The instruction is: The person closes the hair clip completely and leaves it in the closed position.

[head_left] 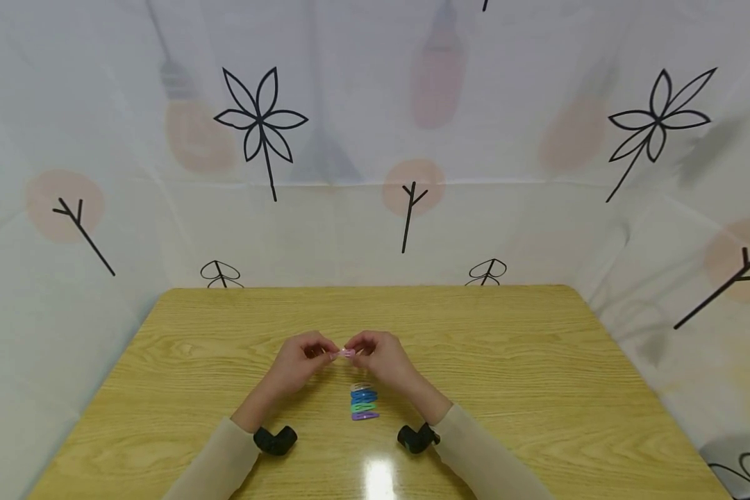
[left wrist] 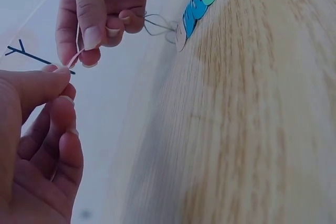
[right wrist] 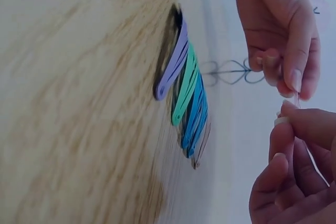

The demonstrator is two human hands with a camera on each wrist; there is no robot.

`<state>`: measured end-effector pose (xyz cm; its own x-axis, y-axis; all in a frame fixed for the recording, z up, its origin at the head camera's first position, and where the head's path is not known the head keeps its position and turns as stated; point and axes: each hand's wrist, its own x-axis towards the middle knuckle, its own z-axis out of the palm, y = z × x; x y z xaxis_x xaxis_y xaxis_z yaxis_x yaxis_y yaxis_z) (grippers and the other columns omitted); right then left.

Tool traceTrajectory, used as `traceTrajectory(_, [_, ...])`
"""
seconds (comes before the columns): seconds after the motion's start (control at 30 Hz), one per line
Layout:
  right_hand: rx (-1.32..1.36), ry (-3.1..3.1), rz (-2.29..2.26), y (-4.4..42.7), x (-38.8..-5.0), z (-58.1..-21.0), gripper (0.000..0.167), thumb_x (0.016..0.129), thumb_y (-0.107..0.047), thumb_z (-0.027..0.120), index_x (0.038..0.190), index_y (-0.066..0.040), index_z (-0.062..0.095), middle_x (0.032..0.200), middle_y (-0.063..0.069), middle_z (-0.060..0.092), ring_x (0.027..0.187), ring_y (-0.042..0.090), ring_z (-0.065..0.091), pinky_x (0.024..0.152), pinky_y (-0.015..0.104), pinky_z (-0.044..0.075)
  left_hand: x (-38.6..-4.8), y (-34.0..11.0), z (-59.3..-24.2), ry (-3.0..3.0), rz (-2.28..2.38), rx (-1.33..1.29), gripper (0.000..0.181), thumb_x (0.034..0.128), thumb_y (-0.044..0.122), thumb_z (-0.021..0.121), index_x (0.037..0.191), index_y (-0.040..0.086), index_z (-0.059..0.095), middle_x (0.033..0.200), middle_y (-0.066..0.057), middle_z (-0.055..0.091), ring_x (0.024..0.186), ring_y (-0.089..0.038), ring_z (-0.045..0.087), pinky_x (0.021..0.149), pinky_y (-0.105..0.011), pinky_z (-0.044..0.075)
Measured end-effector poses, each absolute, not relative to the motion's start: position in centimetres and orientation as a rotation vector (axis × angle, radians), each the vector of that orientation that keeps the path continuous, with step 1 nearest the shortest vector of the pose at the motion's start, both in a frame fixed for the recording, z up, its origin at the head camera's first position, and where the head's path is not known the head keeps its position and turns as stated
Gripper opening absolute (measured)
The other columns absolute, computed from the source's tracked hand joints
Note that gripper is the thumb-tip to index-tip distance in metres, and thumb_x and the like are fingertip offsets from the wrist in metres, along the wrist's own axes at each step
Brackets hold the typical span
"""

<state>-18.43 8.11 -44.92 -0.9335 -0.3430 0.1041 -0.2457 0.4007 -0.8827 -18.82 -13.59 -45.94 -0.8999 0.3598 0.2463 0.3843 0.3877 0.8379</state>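
Observation:
Both hands pinch a small pink snap hair clip (head_left: 346, 353) above the table. My left hand (head_left: 298, 360) has thumb and fingertips on one end of it. At the other end, my right hand (head_left: 382, 357) grips it between thumb and fingers. In the left wrist view the clip (left wrist: 76, 57) shows as a thin pale strip, mostly hidden by fingertips. Just nearer than the hands, a row of snap hair clips lies on the table: a purple clip (right wrist: 173, 65), a green clip (right wrist: 185, 88), blue clips (right wrist: 196, 118) and a pale clip (left wrist: 181, 36) at the far end.
The wooden table (head_left: 506, 361) extends around the hands on all sides. Behind it and at the sides hangs a white cloth (head_left: 337, 236) with leaf drawings. Dark wrist cameras (head_left: 275, 440) sit at both cuffs, close to the tabletop.

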Motion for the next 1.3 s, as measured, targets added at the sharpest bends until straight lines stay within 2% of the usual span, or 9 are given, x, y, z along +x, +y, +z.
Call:
traceTrajectory(0.13, [-0.593,2.651,-1.483,8.14,-18.27,-44.75,0.011,0.092,-0.010,0.073,0.102,-0.012,0.075,0.087,-0.005,0.068,0.073,0.012,0.060,0.060,0.026,0.050,-18.74,-13.60,-45.80,-2.583,-1.628,-0.684,0.008,0.0939,0.012,0.070,0.097,0.015,0.077,0.085,-0.001,0.067,0.067,-0.015,0.052,0.059,-0.026,0.044])
traceTrajectory(0.27, [-0.605,2.642,-1.515,8.21,-18.08,-44.54,0.015,0.097,-0.015,0.068,0.104,-0.006,0.076,0.089,0.004,0.072,0.075,0.018,0.065,0.061,0.028,0.052,-18.77,-13.68,-45.76,-2.569,-1.677,-0.681,0.012,0.0963,0.015,0.067,0.100,0.012,0.077,0.083,-0.012,0.066,0.067,-0.024,0.056,0.058,-0.027,0.046])
traceTrajectory(0.4, [-0.603,2.610,-1.568,8.23,-17.99,-44.52,0.019,0.098,-0.016,0.065,0.103,-0.003,0.077,0.089,0.009,0.072,0.075,0.022,0.067,0.062,0.028,0.053,-18.79,-13.68,-45.70,-2.581,-1.689,-0.675,0.014,0.0980,0.017,0.064,0.101,0.013,0.077,0.084,-0.016,0.065,0.070,-0.033,0.059,0.059,-0.028,0.047])
traceTrajectory(0.67, [-0.651,2.567,-1.612,8.34,-18.02,-44.71,0.017,0.099,-0.015,0.063,0.099,-0.004,0.076,0.087,0.007,0.072,0.075,0.026,0.066,0.062,0.029,0.053,-18.77,-13.67,-45.62,-2.558,-1.725,-0.780,0.016,0.1008,0.016,0.059,0.101,0.007,0.073,0.084,-0.018,0.067,0.072,-0.033,0.063,0.063,-0.038,0.053])
traceTrajectory(0.9, [-0.677,2.489,-1.657,8.43,-18.05,-44.84,0.016,0.098,-0.012,0.063,0.096,-0.001,0.075,0.086,0.006,0.072,0.076,0.030,0.067,0.068,0.041,0.056,-18.87,-13.65,-45.70,-2.561,-1.760,-0.811,0.017,0.1016,0.016,0.058,0.098,0.007,0.072,0.084,-0.018,0.067,0.071,-0.033,0.063,0.065,-0.037,0.054])
traceTrajectory(1.07, [-0.643,2.491,-1.667,8.58,-17.98,-44.74,0.016,0.098,-0.013,0.063,0.096,-0.003,0.076,0.086,0.005,0.072,0.076,0.030,0.067,0.068,0.042,0.056,-18.77,-13.57,-45.73,-2.567,-1.768,-0.781,0.016,0.1010,0.018,0.060,0.100,0.009,0.073,0.087,-0.018,0.067,0.071,-0.033,0.063,0.065,-0.038,0.053])
traceTrajectory(1.3, [-0.558,2.490,-1.687,8.97,-18.01,-45.08,0.014,0.098,-0.014,0.064,0.096,-0.006,0.076,0.088,0.012,0.072,0.075,0.030,0.066,0.067,0.042,0.055,-18.72,-13.36,-45.90,-2.587,-1.716,-0.785,0.013,0.0990,0.019,0.064,0.104,0.014,0.074,0.090,-0.013,0.068,0.072,-0.031,0.061,0.062,-0.031,0.051])
